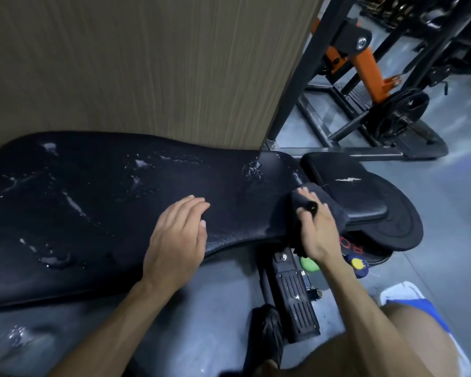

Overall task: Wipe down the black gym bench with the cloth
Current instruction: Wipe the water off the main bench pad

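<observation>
Resting my left hand point(178, 235) flat, fingers straight, on the wet black gym bench point(93, 202) surface, I curl my right hand point(314, 232) in a closed grip around the dark cloth point(301, 201) at the bench's right end.

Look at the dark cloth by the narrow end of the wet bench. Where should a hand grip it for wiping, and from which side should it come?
Probably from above, over the bunched middle of the cloth. It lies draped on the bench end, so fingers can curl over the top and press down. The right hand already holds it this way; the left hand rests flat on the pad.
</observation>
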A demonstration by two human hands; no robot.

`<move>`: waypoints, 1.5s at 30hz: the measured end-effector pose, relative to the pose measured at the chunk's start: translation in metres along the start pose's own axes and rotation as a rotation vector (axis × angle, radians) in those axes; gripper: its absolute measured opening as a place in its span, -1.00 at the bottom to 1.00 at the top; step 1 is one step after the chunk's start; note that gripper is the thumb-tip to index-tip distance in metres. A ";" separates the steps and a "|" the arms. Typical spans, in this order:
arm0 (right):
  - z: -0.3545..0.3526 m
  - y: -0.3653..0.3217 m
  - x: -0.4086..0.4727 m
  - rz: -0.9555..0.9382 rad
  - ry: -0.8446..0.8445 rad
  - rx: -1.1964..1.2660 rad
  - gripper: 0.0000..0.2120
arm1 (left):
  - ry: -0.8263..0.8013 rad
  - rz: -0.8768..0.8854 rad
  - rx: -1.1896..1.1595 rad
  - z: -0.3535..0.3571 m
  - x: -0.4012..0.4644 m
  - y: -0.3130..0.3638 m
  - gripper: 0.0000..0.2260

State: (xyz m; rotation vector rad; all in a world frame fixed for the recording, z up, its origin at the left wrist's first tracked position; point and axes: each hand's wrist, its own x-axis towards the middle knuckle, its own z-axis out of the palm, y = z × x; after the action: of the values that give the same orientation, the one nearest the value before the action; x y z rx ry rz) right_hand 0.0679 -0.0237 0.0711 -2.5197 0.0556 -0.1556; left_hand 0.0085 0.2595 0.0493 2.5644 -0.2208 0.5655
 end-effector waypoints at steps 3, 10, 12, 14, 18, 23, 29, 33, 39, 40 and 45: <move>0.032 -0.029 -0.013 0.010 0.063 -0.110 -0.35 | 0.002 0.004 0.014 0.001 -0.001 0.000 -0.69; 0.027 -0.042 -0.045 -0.472 -0.265 -0.043 -0.39 | 0.012 -0.036 0.001 -0.001 -0.002 0.000 -0.70; 0.003 -0.007 -0.019 -0.240 -0.145 -0.015 -0.42 | 0.003 -0.035 0.002 -0.001 -0.001 0.002 -0.70; -0.005 0.008 -0.002 -0.024 -0.021 -0.066 -0.38 | 0.002 -0.037 0.005 0.000 -0.001 0.001 -0.70; 0.055 -0.051 -0.037 -0.144 0.077 -0.215 -0.27 | 0.009 -0.061 0.005 0.002 0.000 0.001 -0.70; 0.058 -0.066 -0.064 -0.609 -0.218 -0.123 -0.31 | 0.013 -0.077 0.011 0.003 0.001 0.000 -0.70; 0.009 0.001 0.021 -0.060 0.006 -0.152 -0.31 | -0.033 -0.090 0.019 0.001 0.002 0.001 -0.68; 0.033 -0.017 -0.034 -0.342 -0.071 -0.234 -0.32 | -0.045 -0.080 0.018 0.001 0.003 0.003 -0.68; -0.003 0.017 0.042 -0.133 -0.028 -0.135 -0.34 | -0.051 -0.079 0.014 0.002 0.005 0.002 -0.68; -0.002 0.017 0.062 -0.046 -0.016 -0.189 -0.32 | -0.050 -0.082 0.014 0.002 0.005 0.002 -0.68; 0.039 -0.034 0.061 -0.175 -0.093 -0.228 -0.34 | -0.047 -0.073 0.015 0.004 0.006 0.001 -0.68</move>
State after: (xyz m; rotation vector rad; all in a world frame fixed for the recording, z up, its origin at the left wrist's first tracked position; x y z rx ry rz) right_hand 0.1337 0.0221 0.0653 -2.7552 -0.1958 -0.1071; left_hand 0.0145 0.2561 0.0492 2.5908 -0.1391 0.4822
